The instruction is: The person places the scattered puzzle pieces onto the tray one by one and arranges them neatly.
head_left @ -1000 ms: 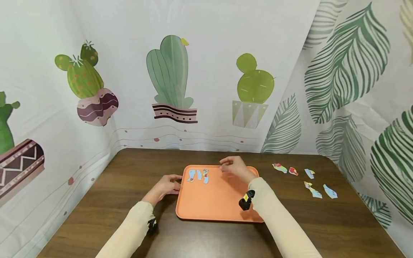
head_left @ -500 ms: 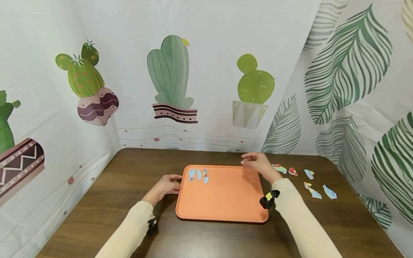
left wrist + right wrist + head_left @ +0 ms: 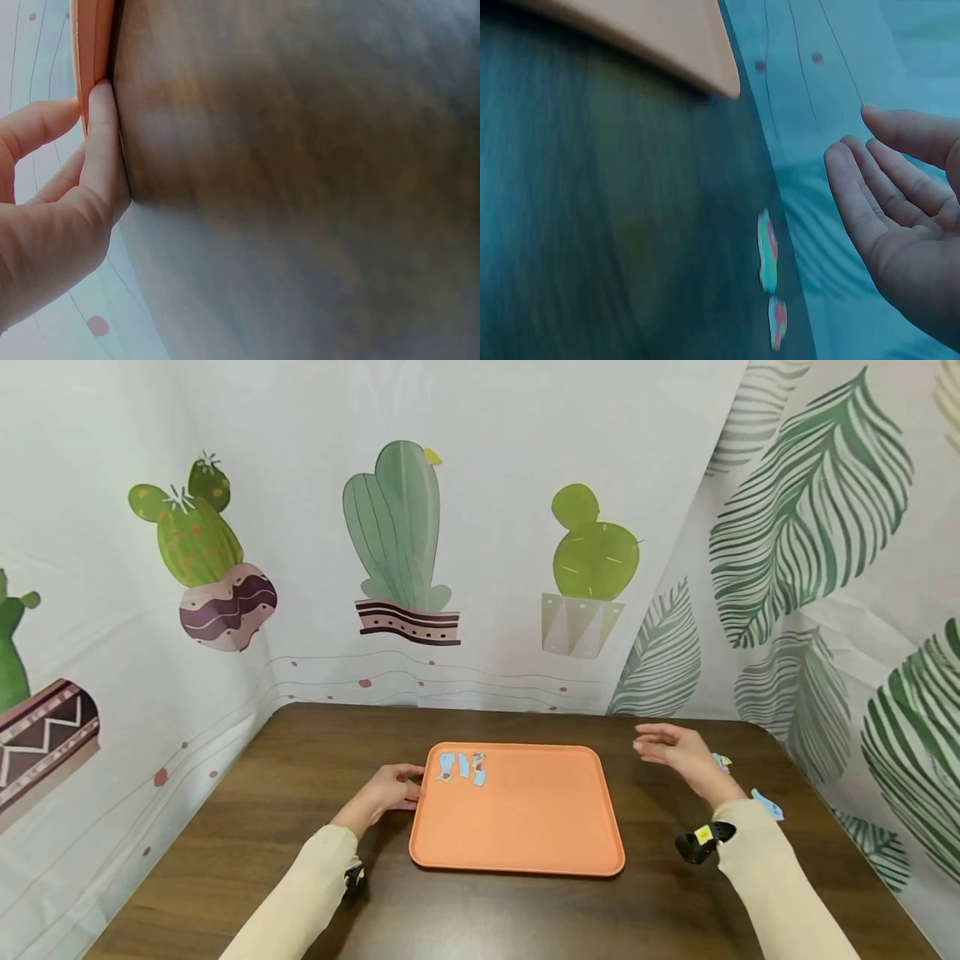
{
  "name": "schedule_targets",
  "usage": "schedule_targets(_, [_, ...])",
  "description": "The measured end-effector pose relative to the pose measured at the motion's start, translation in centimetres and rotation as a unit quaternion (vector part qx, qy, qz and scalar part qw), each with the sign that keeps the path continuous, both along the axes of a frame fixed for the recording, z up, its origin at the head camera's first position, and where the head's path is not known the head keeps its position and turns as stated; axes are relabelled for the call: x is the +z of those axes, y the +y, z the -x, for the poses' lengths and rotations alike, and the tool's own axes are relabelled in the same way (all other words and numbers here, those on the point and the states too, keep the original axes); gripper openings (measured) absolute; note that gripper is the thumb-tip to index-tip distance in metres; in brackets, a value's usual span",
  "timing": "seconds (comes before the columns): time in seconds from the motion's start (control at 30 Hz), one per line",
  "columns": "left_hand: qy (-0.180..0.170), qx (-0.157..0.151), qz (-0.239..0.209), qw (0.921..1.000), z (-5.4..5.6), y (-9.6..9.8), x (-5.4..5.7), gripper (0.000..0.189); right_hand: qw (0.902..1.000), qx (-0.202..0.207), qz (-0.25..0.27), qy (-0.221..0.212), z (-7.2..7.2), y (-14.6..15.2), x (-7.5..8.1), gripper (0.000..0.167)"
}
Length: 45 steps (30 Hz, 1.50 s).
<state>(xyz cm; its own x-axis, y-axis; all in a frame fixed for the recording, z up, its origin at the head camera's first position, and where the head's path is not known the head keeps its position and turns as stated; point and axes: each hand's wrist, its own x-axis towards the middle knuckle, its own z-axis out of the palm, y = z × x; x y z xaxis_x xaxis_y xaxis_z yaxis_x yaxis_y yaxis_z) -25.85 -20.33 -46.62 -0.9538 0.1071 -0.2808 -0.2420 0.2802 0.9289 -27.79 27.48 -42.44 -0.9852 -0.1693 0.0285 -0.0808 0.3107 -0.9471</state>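
Touching rounded tray (image 3: 517, 814): unclenched left fingers (image 3: 103, 139); loose right fingers (image 3: 850, 187) above woodgrain table (image 3: 510, 914).

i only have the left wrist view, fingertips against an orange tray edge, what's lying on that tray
Observer: The head view shows several flat printed cut-out pieces, mostly light blue, in the far left corner of the orange tray.
Operator: ok and is the right hand holding anything
Observer: No, the right wrist view shows nothing between the thumb and fingers of the right hand.
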Motion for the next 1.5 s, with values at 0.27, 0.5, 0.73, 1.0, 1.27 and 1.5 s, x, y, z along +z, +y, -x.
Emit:
schedule_targets(0.27, [0.001, -0.003, 0.024, 0.9997, 0.0, -0.1, 0.3, 0.048, 0.9998, -0.018, -0.011, -0.001, -2.4, 4.8, -0.1, 0.056])
schedule_targets(0.5, [-0.002, 0.004, 0.023, 0.9997, -0.1, 0.1, 0.4, 0.048, 0.9987, -0.04, -0.03, 0.013, -4.1, 8.8, -1.4, 0.049])
schedule_targets(0.73, [-0.004, 0.003, 0.021, 0.9998, -0.2, 0.0, 0.3, 0.049, 0.9953, -0.057, -0.076, -0.018, -5.2, 10.8, -2.3, 0.064])
schedule_targets(1.0, [-0.004, -0.001, 0.025, 0.9997, -0.3, 0.1, 0.2, 0.048, 0.99, -0.059, -0.123, -0.037, -5.7, 11.6, -3.4, 0.065])
schedule_targets(1.27, [0.0, -0.003, 0.03, 0.9995, -0.5, 0.2, 0.3, 0.047, 0.9851, -0.056, -0.159, -0.033, -5.7, 11.5, -3.8, 0.059])
schedule_targets(1.5, [0.001, 0.002, 0.034, 0.9994, -0.4, 0.2, 0.3, 0.047, 0.9845, -0.031, -0.164, -0.054, -5.3, 11.1, -3.8, 0.064])
